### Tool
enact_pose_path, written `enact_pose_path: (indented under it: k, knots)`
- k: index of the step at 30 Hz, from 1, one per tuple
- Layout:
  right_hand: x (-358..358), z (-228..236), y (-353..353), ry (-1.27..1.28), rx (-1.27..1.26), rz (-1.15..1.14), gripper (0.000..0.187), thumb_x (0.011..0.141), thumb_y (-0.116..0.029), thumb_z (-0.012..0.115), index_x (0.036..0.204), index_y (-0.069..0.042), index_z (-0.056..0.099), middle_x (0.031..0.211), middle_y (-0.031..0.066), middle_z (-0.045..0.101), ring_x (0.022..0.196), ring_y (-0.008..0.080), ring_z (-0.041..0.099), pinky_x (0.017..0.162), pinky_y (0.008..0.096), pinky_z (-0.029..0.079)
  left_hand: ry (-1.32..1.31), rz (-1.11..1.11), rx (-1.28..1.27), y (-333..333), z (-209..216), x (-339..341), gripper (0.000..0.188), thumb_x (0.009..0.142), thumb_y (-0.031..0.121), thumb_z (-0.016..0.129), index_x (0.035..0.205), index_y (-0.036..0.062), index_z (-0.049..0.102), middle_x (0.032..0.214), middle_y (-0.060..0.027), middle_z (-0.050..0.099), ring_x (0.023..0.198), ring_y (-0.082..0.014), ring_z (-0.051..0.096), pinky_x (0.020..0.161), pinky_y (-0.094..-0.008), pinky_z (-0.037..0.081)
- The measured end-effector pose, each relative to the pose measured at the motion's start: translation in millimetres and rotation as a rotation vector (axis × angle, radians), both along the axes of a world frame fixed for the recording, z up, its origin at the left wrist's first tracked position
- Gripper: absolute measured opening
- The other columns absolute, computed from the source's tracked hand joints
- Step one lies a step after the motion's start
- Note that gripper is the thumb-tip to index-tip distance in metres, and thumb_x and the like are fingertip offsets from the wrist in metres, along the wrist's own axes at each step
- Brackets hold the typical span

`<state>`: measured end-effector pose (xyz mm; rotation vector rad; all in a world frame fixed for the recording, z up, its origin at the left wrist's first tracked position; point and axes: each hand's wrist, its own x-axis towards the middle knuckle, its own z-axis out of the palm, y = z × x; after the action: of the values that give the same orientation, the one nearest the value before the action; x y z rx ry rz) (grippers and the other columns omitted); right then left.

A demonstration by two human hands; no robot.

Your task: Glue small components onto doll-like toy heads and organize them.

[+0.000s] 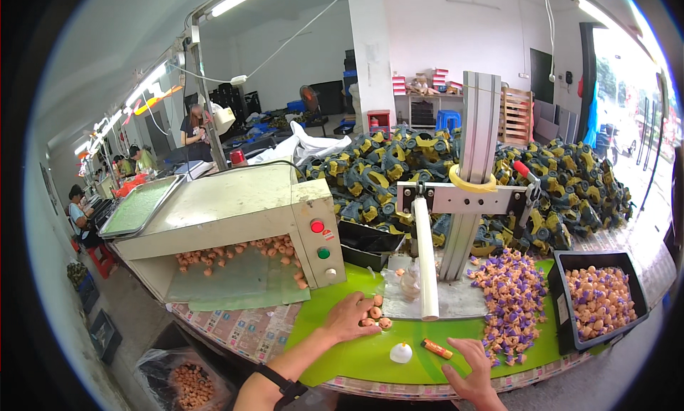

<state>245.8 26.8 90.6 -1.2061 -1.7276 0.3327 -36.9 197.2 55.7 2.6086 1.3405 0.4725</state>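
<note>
My left hand [347,318] rests on the green mat [317,354], its fingers curled round a small cluster of peach-coloured doll heads [375,312]. To the right, my right hand [469,372] hovers low over the mat's front, fingers apart and nothing in them. Just beside its fingertips lies an orange tube [436,349]. A small white bottle with a pointed tip [401,352] stands between my hands. Behind them rises a metal post [474,247] with a white rod [426,268] hanging from its crossbar. Peach and purple figure parts [509,304] lie heaped right of the post.
A black crate [564,322] of similar parts stands at right. At left, a beige machine [235,190] with red and green buttons has more heads in its opening. Behind is a large pile of yellow and dark grey parts [563,190]. People [194,129] work at far left.
</note>
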Motion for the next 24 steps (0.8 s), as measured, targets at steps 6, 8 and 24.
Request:
enact_pose_path:
  k: [6, 8, 24]
  knots:
    - [5, -6, -6, 0.062, -0.06, -0.013, 0.041, 0.068, -0.005, 0.072, 0.109, -0.002, 0.065, 0.104, 0.0146, 0.066, 0.098, 0.0318, 0.059, 0.087, 0.0389, 0.047, -0.012, -0.016, 0.065, -7, -11, -10, 0.034, 0.082, 0.032, 0.066, 0.102, 0.0075, 0.054, 0.107, -0.0138, 0.05, 0.088, -0.0305, 0.059, 0.071, -0.0417, 0.051]
    - [1, -8, -5, 0.08, -0.07, 0.007, 0.039, 0.068, -0.005, 0.072, 0.107, -0.003, 0.066, 0.103, 0.0143, 0.066, 0.097, 0.0314, 0.059, 0.086, 0.0385, 0.047, -0.028, 0.036, 0.085, -11, -12, -14, 0.028, 0.083, 0.027, 0.064, 0.101, 0.0071, 0.054, 0.108, -0.0146, 0.05, 0.084, -0.032, 0.06, 0.069, -0.0428, 0.051]
    - [-5, -36, -15, 0.051, -0.077, 0.133, 0.025, 0.077, -0.004, 0.068, 0.103, -0.003, 0.067, 0.102, 0.0154, 0.065, 0.1, 0.033, 0.061, 0.088, 0.0396, 0.047, -0.693, 0.51, -0.578, -12, -13, -51, 0.028, 0.084, 0.016, 0.054, 0.105, -0.0028, 0.058, 0.099, -0.0149, 0.063, 0.07, -0.0179, 0.063, 0.052, -0.0272, 0.049]
